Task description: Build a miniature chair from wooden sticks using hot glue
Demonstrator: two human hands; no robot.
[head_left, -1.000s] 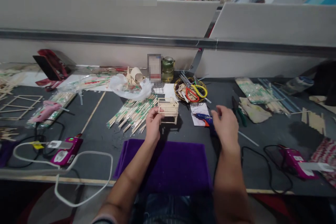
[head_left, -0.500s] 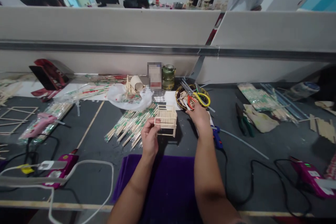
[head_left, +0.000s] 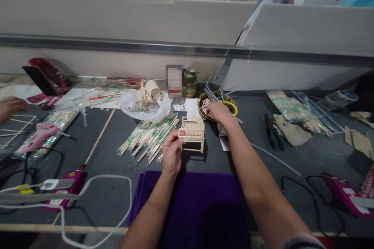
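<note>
My left hand grips the left side of a small stick model, built from pale wooden sticks with slatted rows and corner posts. It is held above the dark table, just in front of a pile of wrapped chopsticks. My right hand reaches into a round basket of short stick pieces and tools. Its fingers are bent down together among the contents; what they pinch, if anything, is hidden. Yellow-handled scissors lie in the basket beside it.
A purple cloth lies nearest me. Behind are a plastic bag and a green jar. Pliers lie at right. A pink glue gun, power strips with cables and another person's hand are at left.
My right hand has moved deeper into the basket, covering the red handle seen before. My left hand still holds the stick model. Another person's hand has appeared at far left.
</note>
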